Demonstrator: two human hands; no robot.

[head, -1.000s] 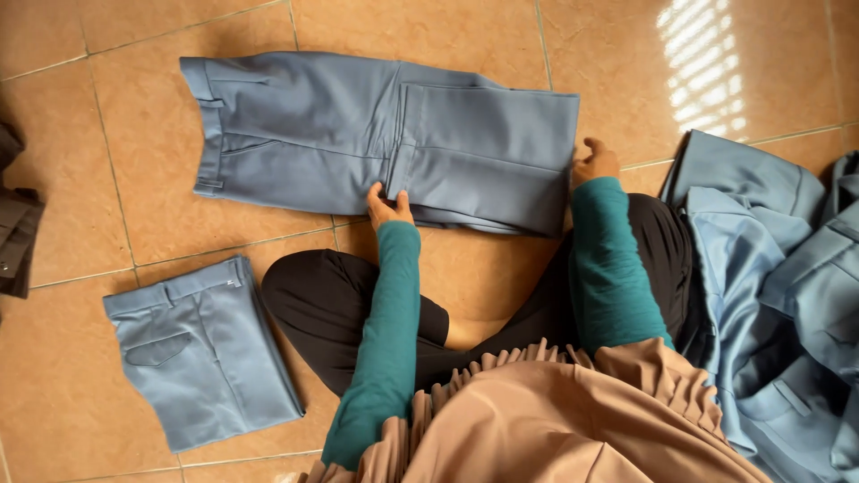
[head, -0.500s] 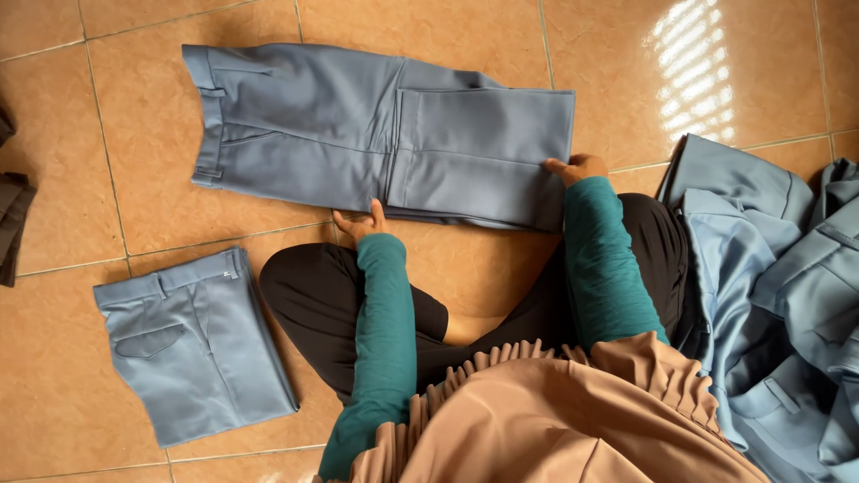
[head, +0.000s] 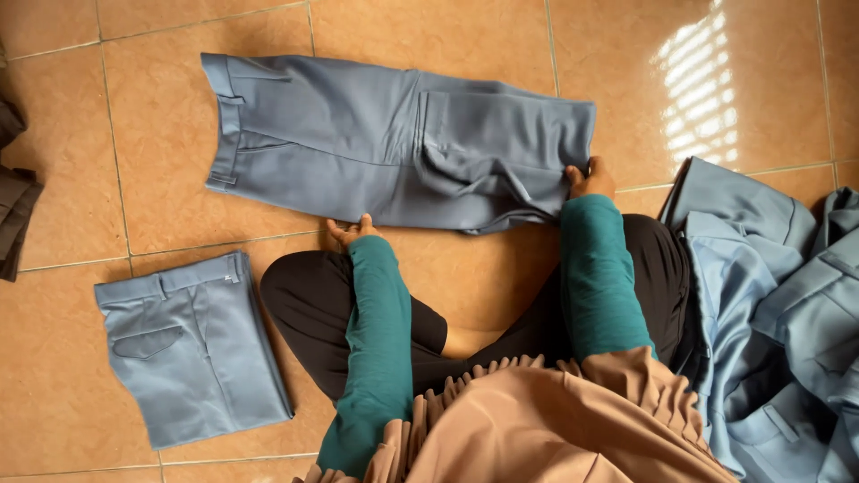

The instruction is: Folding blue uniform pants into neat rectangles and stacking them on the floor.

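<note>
I see the left hand (head: 351, 230) lying flat on the near edge of the grey-blue trousers (head: 358, 143), while the right hand (head: 586, 179) pinches their folded end, keeping the fabric flat on the floor (head: 465, 36).

Left hand (head: 352, 230) flat, right hand (head: 590, 180) (curled) — gripping

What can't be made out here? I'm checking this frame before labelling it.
- Head view: the dark garment at the left is cut off by the frame edge.
- The pile of light blue clothes runs off the right and bottom edges.
- The fingers of the right hand are tucked under the folded end of the grey-blue trousers.
- The left hand shows only in part at the trousers' hem; its grip is unclear.
</note>
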